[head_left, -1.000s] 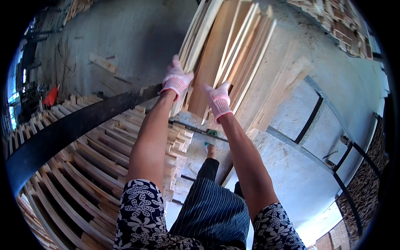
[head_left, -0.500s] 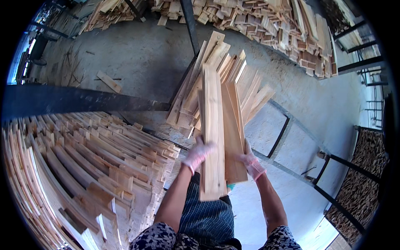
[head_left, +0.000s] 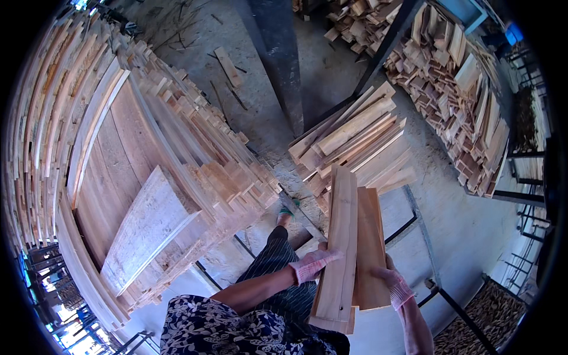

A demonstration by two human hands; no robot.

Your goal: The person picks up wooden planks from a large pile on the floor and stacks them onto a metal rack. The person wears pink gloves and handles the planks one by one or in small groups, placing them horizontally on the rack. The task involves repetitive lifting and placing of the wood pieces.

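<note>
Between my two gloved hands I carry several long, flat wooden boards, held off the floor in front of my body. My left hand [head_left: 315,263] grips the near-left board [head_left: 338,248] from its left edge, thumb across the top face. On the other side, my right hand [head_left: 390,284] is closed round the right edge of a second, darker board [head_left: 370,248]. The far ends of these boards overlap the near side of a small heap of loose boards [head_left: 355,139]. My fingers beneath the boards are hidden.
A large, tall stack of boards [head_left: 225,195] stands at my left, one wide slab [head_left: 151,231] lying slanted on it. A dark metal post [head_left: 275,65] rises beyond. Further right lies another big pile of short boards [head_left: 449,89]. Metal floor rails [head_left: 423,236] run at right.
My view has swung left, bringing more of the big stack into sight. The boards stay in both hands and now sit clear of more of the small heap.
</note>
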